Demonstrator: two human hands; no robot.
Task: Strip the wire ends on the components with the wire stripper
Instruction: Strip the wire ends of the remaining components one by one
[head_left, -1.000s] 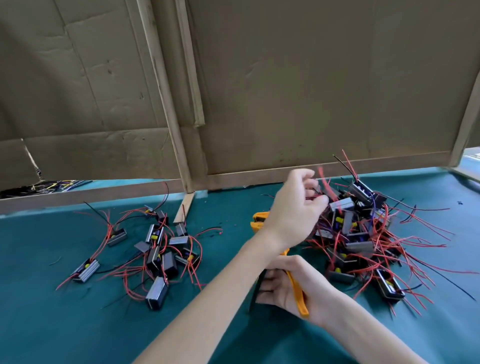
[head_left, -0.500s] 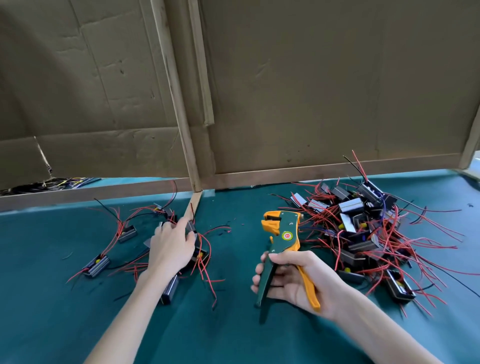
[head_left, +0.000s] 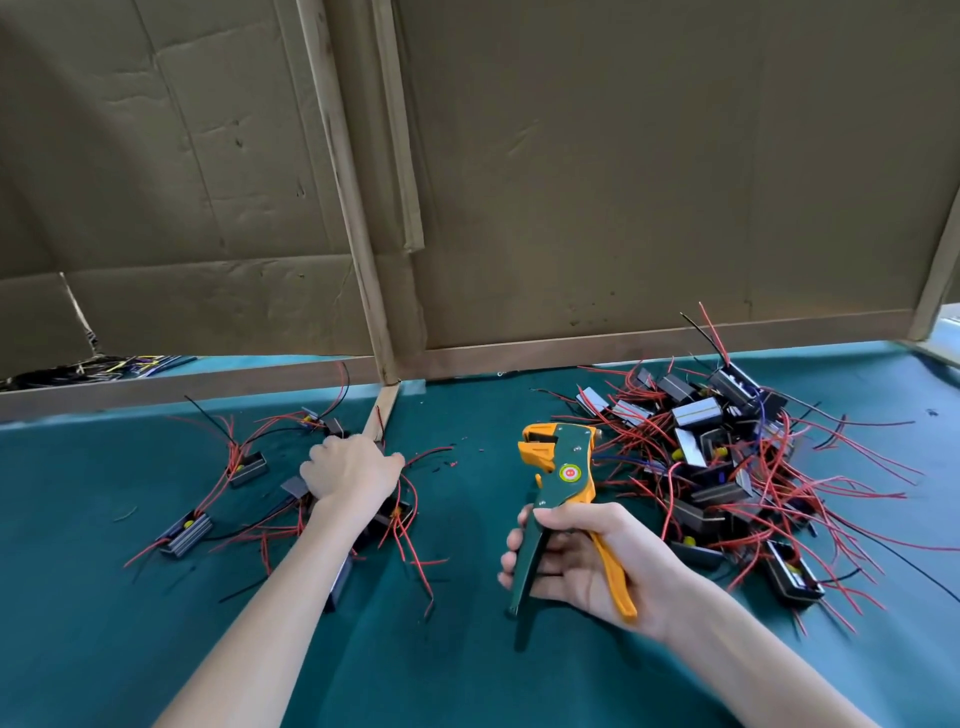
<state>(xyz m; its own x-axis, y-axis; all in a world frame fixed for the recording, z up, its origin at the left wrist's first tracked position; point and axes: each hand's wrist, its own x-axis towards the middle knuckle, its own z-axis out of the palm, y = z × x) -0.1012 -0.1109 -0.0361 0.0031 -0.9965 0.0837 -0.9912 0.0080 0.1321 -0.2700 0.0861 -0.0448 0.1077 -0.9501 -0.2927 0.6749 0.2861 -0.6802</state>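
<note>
Orange-and-green stripper (head_left: 563, 478) stands head-up in the right hand (head_left: 582, 556), whose fingers (head_left: 513, 541) wrap its handles. The left hand (head_left: 353, 470) lies knuckles-up on the small pile (head_left: 249, 467) of components. Its fingertips curl under, hidden, so I cannot tell whether they hold one. The big pile (head_left: 727, 467) lies just right of the stripper on the teal counter (head_left: 467, 675), with some wires cut off by the frame.

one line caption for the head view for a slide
Right hand grips the wire stripper while the left hand rests on the smaller left pile of wired components.
</note>
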